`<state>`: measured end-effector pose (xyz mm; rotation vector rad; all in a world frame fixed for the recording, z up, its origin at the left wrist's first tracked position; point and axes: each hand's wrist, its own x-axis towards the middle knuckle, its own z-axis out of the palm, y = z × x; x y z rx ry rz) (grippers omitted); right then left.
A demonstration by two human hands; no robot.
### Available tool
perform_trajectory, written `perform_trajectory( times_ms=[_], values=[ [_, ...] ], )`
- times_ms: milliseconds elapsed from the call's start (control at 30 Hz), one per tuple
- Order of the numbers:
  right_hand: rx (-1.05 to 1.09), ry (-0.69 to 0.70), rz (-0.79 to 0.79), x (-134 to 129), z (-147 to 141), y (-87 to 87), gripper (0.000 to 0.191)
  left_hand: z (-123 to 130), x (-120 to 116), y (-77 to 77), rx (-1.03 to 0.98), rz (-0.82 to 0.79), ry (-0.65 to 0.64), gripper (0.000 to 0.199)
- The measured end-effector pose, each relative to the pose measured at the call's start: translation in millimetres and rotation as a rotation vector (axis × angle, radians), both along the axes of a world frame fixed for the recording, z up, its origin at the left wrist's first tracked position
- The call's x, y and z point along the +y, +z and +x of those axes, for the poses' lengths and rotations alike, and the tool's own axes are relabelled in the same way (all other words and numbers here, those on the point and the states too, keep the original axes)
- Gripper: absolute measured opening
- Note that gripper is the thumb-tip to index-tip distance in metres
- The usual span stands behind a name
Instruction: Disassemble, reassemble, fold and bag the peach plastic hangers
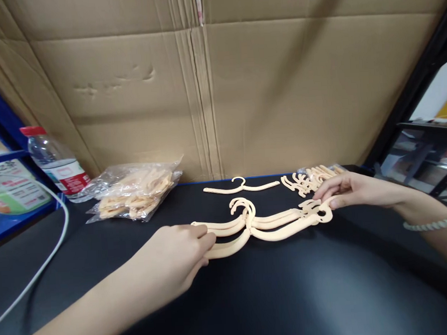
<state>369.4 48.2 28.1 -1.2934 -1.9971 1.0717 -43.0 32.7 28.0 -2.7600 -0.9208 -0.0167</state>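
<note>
Between left hand [186, 249] and right hand [339, 191], hangers [231, 247] grasped at left-hand end, presumably for steadiness; right fingers pinching a curved end piece [325, 213], perhaps for alignment.

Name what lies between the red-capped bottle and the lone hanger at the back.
In the head view, a clear plastic bag of beige pieces, then black tabletop, lies between the bottle and the lone hanger.

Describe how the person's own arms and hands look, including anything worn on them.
The left hand and right hand are ungloved, and no sleeve shows on either forearm. A bracelet of small, pale beads circles the right wrist; the left wrist has none.
</note>
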Motion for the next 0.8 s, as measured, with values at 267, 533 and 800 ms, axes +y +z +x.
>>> perform_trajectory(
  times_ms=[267, 533, 800],
  values=[
    [-0.413, 0.122, 0.155, 6, -9, -4.1, 0.015, 7, -2, -2.7, 0.066, -0.071, 0.039, 0.020],
    [-0.484, 0.029, 0.147, 8, -18, -12.9, 0.022, 4, 10, -4.7, 0.117, 0.022, 0.128, 0.021],
    [-0.471, -0.028, 0.261, 12, -19, -20.1, 0.021, 0, 27, -11.0, 0.062, 0.122, 0.141, 0.016]
  ],
)
